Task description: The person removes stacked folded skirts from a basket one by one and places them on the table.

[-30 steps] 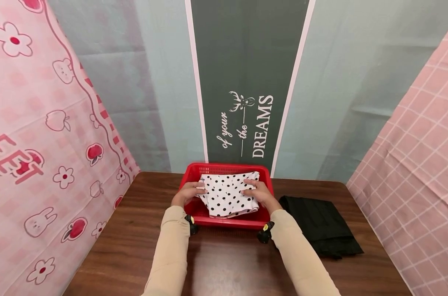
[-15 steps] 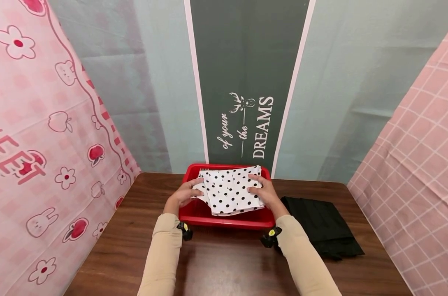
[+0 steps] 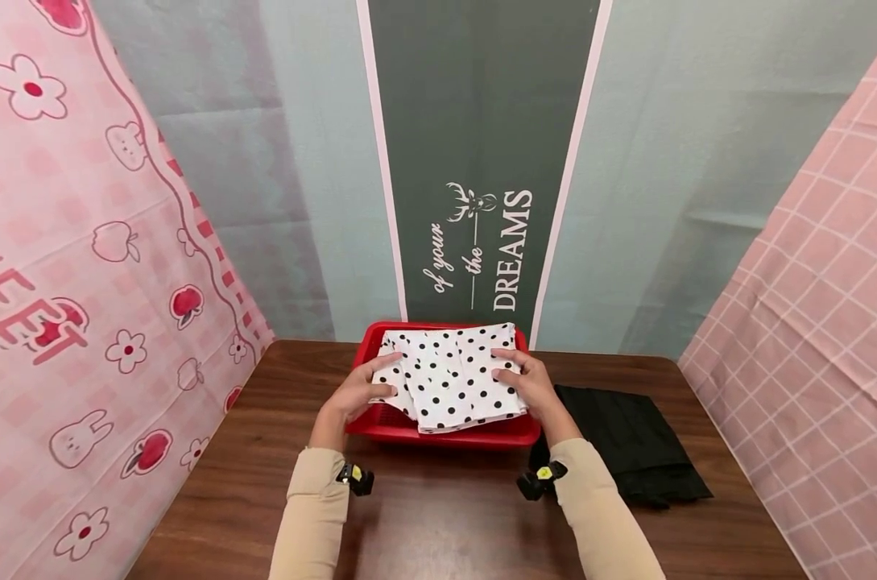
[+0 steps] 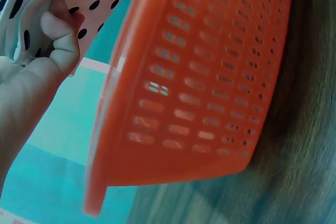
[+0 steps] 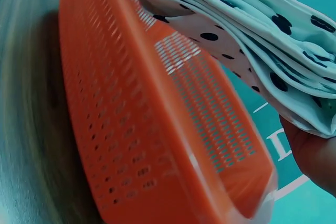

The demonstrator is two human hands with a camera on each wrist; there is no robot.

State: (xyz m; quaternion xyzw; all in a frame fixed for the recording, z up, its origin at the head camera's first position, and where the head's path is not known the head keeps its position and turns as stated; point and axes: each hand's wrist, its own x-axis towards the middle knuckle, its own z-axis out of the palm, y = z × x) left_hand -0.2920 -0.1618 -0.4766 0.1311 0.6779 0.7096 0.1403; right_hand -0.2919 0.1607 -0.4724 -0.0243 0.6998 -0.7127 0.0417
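A folded white cloth with black polka dots [image 3: 452, 379] is held up by both hands over a red perforated plastic basket [image 3: 445, 439]. My left hand [image 3: 358, 392] grips the cloth's left side; in the left wrist view its fingers [image 4: 65, 35] curl at the folded edge. On the other side my right hand [image 3: 532, 383] grips the cloth with fingers on top. Several stacked layers of the cloth [image 5: 252, 40] show above the basket rim [image 5: 173, 124] in the right wrist view, where most of the right hand [image 5: 312, 153] is hidden behind it.
A folded black cloth item [image 3: 634, 443] lies on the brown wooden table [image 3: 221, 483], to the right of the basket. Behind the table hangs a grey-green curtain [image 3: 481, 121] with white lettering. Pink patterned sheets [image 3: 141, 282] flank both sides.
The dotted cloth has risen from inside the basket to above its rim and come slightly nearer. Both hands have moved up and back with it. The basket and black cloth stay in place.
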